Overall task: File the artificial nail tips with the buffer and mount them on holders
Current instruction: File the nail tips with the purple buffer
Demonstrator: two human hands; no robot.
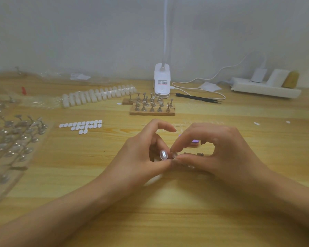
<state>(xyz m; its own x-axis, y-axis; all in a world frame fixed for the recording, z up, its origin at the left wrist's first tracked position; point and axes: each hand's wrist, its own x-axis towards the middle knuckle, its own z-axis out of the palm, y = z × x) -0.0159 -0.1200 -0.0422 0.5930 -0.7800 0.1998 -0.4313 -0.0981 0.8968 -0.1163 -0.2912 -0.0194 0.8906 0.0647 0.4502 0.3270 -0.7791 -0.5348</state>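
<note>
My left hand (143, 155) holds a clear nail tip (163, 155) between its thumb and fingers, just above the table's middle. My right hand (214, 150) meets it from the right. Its forefinger and thumb pinch a small pale piece (174, 155) right beside the tip, seemingly the head of a metal holder. More small metal holder parts (200, 154) show in the gap under the right hand. The purple buffer (194, 141) lies on the table behind my right fingers, mostly hidden.
Two wooden blocks with upright metal holders (151, 106) stand behind my hands. A strip of nail tips (100, 94) and white adhesive pads (82, 125) lie left of middle. Loose holders in plastic (16, 136) fill the left edge. A lamp base (161, 81), black tweezers (198, 98) and a power strip (264, 87) sit at the back.
</note>
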